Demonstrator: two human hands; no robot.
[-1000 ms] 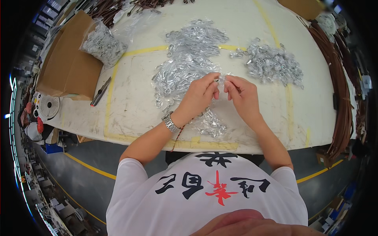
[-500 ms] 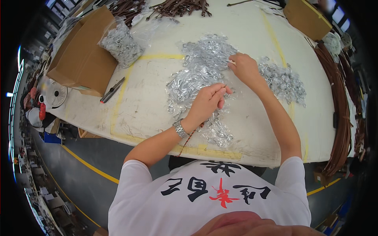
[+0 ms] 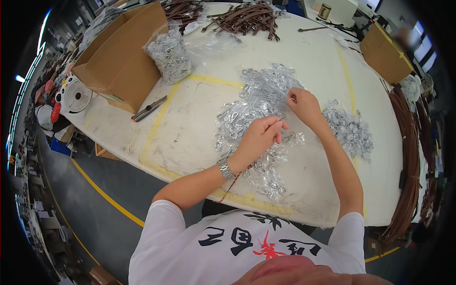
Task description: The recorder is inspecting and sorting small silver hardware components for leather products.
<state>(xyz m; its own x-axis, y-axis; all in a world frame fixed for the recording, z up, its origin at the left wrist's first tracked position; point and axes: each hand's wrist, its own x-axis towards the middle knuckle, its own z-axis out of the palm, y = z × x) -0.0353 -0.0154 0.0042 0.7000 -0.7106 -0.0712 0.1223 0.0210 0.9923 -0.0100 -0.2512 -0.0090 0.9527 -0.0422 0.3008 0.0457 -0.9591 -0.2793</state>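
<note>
Left hand [image 3: 259, 137] pinches 1 small metal clip, fingertips closed; right hand [image 3: 304, 105] curls, closed, onto the pile of metal snap clips [image 3: 259, 102], which lies just beyond both; right is nearer.

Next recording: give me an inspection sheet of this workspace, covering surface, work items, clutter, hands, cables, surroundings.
Surface: pale round table marked with yellow tape lines.
Work items: pile of small metal clips in clear bags at centre; second pile to the right.
Clutter: open cardboard box, bag of metal rings, utility knife, brown straps, second box.
Hands: left hand pinched with fingertips together over the pile; right hand curled on the clips; what each holds is too small to tell.
Cables: nothing seen; brown straps hang along the right edge.
Surroundings: grey floor with yellow line, small fan.
</note>
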